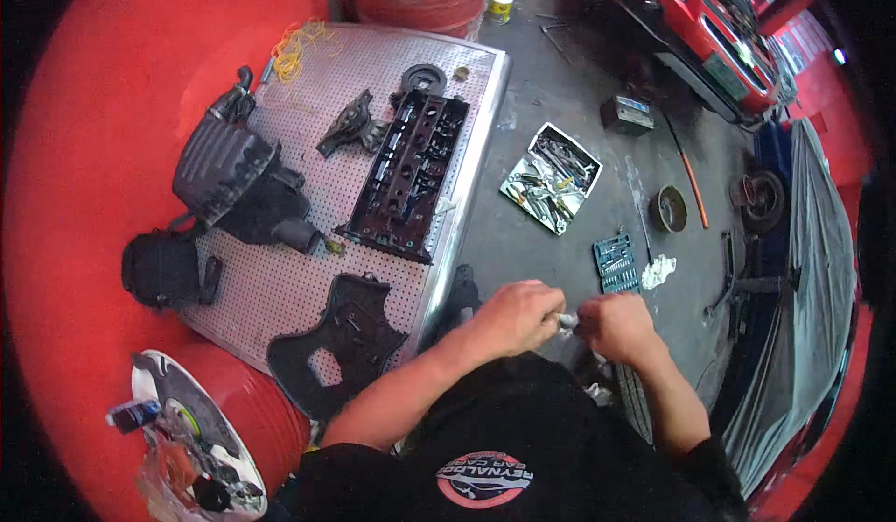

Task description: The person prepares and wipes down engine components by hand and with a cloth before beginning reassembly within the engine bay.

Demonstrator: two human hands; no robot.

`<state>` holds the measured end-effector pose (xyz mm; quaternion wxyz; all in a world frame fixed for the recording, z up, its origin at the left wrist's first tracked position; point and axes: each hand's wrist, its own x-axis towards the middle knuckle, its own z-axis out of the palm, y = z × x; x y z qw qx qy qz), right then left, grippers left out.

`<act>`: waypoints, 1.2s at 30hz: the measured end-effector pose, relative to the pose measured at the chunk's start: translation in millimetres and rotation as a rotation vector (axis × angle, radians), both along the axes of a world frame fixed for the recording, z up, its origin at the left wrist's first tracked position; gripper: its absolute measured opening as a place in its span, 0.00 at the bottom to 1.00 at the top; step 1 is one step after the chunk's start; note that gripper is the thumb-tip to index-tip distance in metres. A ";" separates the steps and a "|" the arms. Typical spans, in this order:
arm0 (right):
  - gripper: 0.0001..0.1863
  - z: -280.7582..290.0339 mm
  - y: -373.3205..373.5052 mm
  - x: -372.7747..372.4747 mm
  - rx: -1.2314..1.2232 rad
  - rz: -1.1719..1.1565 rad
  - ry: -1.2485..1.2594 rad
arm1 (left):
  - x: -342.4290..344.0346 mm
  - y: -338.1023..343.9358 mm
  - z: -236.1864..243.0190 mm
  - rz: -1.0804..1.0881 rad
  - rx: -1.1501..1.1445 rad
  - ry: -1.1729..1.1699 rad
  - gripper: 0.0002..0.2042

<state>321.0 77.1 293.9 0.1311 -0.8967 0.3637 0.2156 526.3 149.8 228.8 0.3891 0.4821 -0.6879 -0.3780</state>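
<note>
Grey workshop floor [523, 253] holds a tool tray [546, 130] and teal socket set [616, 265]; perforated table [303, 102] at left bears a dark engine part [407, 176]. Left hand [525, 317] and right hand [621, 328], fingers curled, pinch a small pale object [567, 320] between them; kind unclear.

- table [294, 102]: perforated sheet metal on top, smooth shiny metal trim along the right edge
- long engine casting [406, 181] near that edge: dark metal by the look of it, oily gloss
- ribbed intake housing [219, 167], left edge: matt black plastic, pretty sure
- yellow cord [303, 50], far left corner: thin, plasticky
- red drum [271, 401], near left corner: glossy painted metal
- car cover [814, 270]: wrinkly grey cloth
- small pale piece [567, 320] being held: too blurry to call
</note>
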 end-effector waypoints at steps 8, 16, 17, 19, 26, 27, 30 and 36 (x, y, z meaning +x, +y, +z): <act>0.09 3.4 -102.4 91.0 0.094 0.262 -0.015 | 87.1 -58.9 12.1 0.064 0.411 0.131 0.08; 0.09 7.1 -152.0 105.8 0.151 0.295 0.008 | 103.7 -102.2 27.4 0.037 0.437 0.100 0.08; 0.09 6.2 -157.6 104.0 0.164 0.286 -0.009 | 101.1 -105.6 24.7 0.048 0.433 0.049 0.08; 0.11 3.7 -170.5 100.9 0.192 0.277 -0.049 | 94.9 -112.7 17.9 0.078 0.427 -0.057 0.08; 0.13 7.5 -226.1 95.8 0.154 0.471 -0.092 | 64.4 -130.0 33.8 0.302 0.462 0.047 0.08; 0.13 6.6 -235.4 92.2 0.141 0.488 -0.103 | 58.1 -135.3 35.4 0.356 0.452 0.047 0.08; 0.13 8.1 -267.5 86.0 0.148 0.553 -0.175 | 37.6 -153.8 54.0 0.505 0.454 -0.010 0.08; 0.12 19.2 -319.4 52.6 0.169 0.659 -0.217 | -15.3 -192.6 66.4 0.624 0.311 -0.175 0.09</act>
